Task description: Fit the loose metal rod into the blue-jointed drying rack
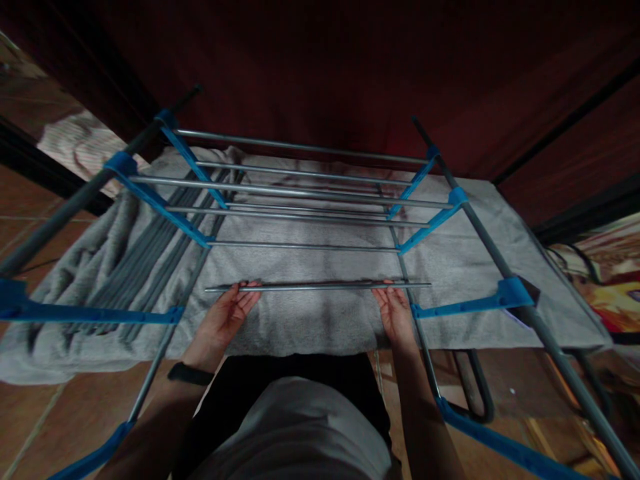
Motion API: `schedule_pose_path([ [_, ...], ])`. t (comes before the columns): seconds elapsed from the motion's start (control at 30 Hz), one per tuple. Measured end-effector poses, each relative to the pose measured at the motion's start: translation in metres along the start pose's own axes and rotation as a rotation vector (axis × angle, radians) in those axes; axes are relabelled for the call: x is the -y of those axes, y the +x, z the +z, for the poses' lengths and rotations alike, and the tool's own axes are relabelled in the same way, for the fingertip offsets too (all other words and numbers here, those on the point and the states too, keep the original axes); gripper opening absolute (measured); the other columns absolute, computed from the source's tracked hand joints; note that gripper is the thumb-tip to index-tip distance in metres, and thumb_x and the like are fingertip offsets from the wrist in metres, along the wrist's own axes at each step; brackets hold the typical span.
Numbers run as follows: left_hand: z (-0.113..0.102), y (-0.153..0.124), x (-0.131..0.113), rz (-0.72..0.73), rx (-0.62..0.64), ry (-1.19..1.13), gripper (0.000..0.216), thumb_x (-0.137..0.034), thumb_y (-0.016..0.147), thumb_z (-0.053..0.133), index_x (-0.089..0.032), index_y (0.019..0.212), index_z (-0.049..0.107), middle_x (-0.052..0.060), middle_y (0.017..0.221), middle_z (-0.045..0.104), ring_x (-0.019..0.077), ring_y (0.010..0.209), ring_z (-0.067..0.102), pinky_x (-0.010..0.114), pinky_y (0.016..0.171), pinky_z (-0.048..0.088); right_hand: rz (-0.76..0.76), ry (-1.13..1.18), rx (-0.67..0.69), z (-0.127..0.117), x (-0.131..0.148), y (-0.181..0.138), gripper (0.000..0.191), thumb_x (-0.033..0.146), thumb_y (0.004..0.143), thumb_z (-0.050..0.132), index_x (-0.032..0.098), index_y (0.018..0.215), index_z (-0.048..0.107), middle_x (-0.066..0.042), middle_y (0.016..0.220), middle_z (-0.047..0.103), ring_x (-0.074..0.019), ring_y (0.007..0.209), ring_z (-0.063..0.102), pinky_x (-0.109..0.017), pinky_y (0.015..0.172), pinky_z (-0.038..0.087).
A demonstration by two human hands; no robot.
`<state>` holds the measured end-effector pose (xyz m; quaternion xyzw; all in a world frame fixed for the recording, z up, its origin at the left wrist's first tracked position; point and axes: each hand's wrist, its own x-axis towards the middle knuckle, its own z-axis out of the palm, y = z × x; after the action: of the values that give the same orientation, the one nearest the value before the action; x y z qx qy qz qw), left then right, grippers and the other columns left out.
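Note:
A thin grey metal tube [315, 287] lies level across both hands, inside a rack frame. My left hand [231, 311] holds it near its left end, palm turned up and fingers closed about it. Toward the right end, my right hand [393, 308] grips the same tube between thumb and fingers. Beyond the hands, metal rungs [300, 193] span between blue plastic brackets [436, 227] on the two sides. The nearer left blue bracket [100, 313] and right blue bracket [460, 305] carry no rung that I can see between them.
Several loose grey tubes [150, 260] lie on the grey cloth [310, 327] at the left. Long side poles [487, 243] rise on both sides of the hands. A dark red surface [320, 73] stands behind. Tiled floor [30, 407] shows below, with a black metal leg [480, 393] at right.

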<state>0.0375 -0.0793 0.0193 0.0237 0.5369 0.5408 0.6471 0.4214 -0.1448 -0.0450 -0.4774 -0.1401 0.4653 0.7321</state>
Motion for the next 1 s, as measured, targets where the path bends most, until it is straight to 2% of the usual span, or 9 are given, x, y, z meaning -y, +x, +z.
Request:
schedule_pose_path([
  [0.27,0.0005,-0.0017,0.0002,0.01,0.011,0.021,0.026,-0.007,0.104,0.05,-0.012,0.092,0.072,0.014,0.1,0.08,0.0184,0.093,0.08,0.029,0.09,0.065,0.012,-0.011,0.024,-0.001,0.0009,-0.0008,0.017,0.035,0.081,0.087,0.029,0.093,0.075,0.002,0.102,0.079,-0.0163,0.098,0.074,-0.041,0.107,0.058],
  [0.5,-0.0022,0.0012,0.0006,0.01,0.024,0.024,0.025,-0.003,0.102,0.051,-0.012,0.094,0.073,0.014,0.098,0.081,0.0186,0.093,0.08,0.03,0.089,0.066,0.083,-0.036,0.086,-0.0005,0.0028,-0.0017,0.024,0.037,0.075,0.092,0.029,0.092,0.077,0.002,0.098,0.08,-0.0182,0.096,0.076,-0.04,0.106,0.06],
  [0.7,-0.0013,0.0021,0.0006,0.014,0.022,0.048,0.028,-0.003,0.103,0.048,-0.011,0.09,0.072,0.013,0.096,0.081,0.0172,0.087,0.08,0.028,0.085,0.066,0.081,-0.023,0.076,-0.0012,0.0041,-0.0008,0.027,0.042,0.082,0.086,0.029,0.104,0.076,0.0,0.106,0.08,-0.0187,0.107,0.075,-0.044,0.115,0.053],
  [1.0,-0.0015,0.003,0.0013,0.012,0.004,0.016,0.03,-0.01,0.107,0.045,-0.013,0.093,0.072,0.013,0.095,0.081,0.0183,0.093,0.08,0.029,0.086,0.067,0.048,-0.015,0.054,0.0,0.0048,-0.0002,0.033,0.049,0.086,0.081,0.028,0.111,0.074,-0.004,0.108,0.08,-0.0193,0.111,0.075,-0.043,0.111,0.055],
])
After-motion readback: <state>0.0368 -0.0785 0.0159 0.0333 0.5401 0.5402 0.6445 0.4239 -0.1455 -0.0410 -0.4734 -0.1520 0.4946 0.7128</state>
